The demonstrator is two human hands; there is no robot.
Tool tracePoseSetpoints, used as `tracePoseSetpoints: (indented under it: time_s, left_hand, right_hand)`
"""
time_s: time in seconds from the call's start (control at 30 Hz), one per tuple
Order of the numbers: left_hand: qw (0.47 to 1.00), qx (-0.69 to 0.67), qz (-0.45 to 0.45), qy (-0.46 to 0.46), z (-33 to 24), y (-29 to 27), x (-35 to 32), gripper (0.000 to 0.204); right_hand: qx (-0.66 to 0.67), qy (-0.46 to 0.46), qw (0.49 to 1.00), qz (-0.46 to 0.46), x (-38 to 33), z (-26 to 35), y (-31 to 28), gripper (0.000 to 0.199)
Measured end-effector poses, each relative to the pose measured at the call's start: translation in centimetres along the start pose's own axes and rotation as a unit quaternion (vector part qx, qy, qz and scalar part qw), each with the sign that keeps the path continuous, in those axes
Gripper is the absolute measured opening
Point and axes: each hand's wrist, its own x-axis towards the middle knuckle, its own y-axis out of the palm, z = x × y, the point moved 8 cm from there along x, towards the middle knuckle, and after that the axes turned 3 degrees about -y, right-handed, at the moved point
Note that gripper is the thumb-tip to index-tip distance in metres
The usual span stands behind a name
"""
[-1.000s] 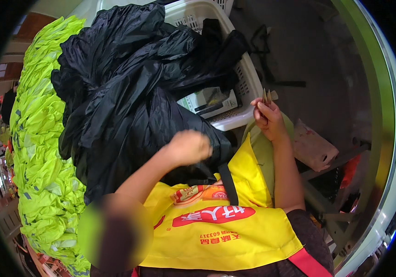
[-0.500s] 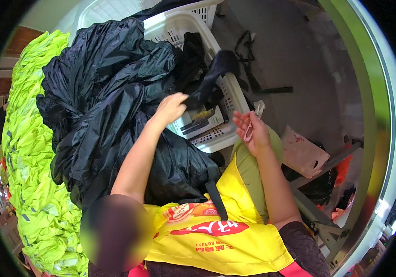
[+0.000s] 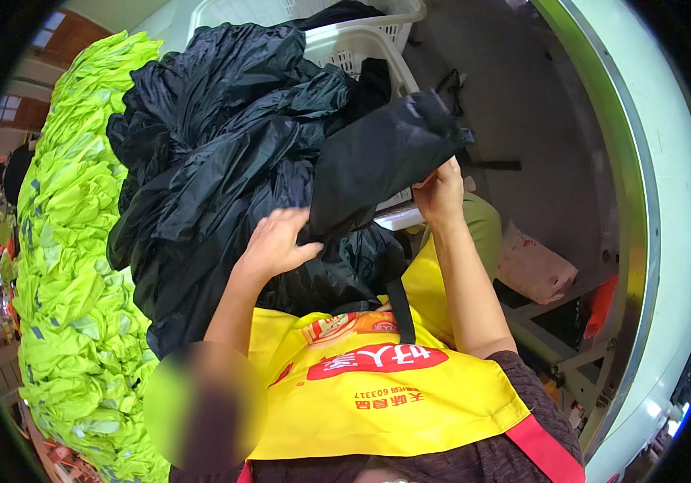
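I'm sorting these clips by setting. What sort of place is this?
Probably a garment workshop or packing room. A long stack of neon-yellow vests lies beside a heap of black garments, with white plastic baskets behind. The left hand and right hand hold one black piece.

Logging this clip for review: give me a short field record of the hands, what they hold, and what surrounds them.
left hand: grips the lower edge of a black fabric piece
right hand: pinches the same piece at its right side
piece state: lifted, spread between both hands
beneath: heap of black garments
to the left: pile of neon yellow-green garments
behind: white plastic baskets
wearer: yellow apron
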Motion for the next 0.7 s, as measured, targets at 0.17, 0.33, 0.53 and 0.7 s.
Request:
tracePoseSetpoints:
  time_s: [0.17, 0.33, 0.53, 0.7]
  left_hand:
    - [0.936, -0.147, -0.311, 0.077, -7.2, -8.2, -3.2, 0.088]
    - [0.863, -0.350, -0.347, 0.106, -3.5, -5.8, -4.4, 0.035]
    - [0.914, -0.387, -0.080, 0.092, -6.3, -4.4, -8.9, 0.057]
    - [0.905, -0.387, -0.178, -0.004, -2.5, -2.1, -10.0, 0.027]
  right_hand:
    - [-0.299, -0.083, 0.948, 0.071, -3.3, 5.4, 10.8, 0.007]
    - [-0.533, -0.161, 0.794, 0.244, -9.2, 7.4, 17.2, 0.021]
    - [-0.586, -0.192, 0.725, 0.307, -13.4, 6.0, 15.7, 0.021]
    - [-0.636, -0.220, 0.672, 0.310, -14.3, 7.2, 14.9, 0.022]
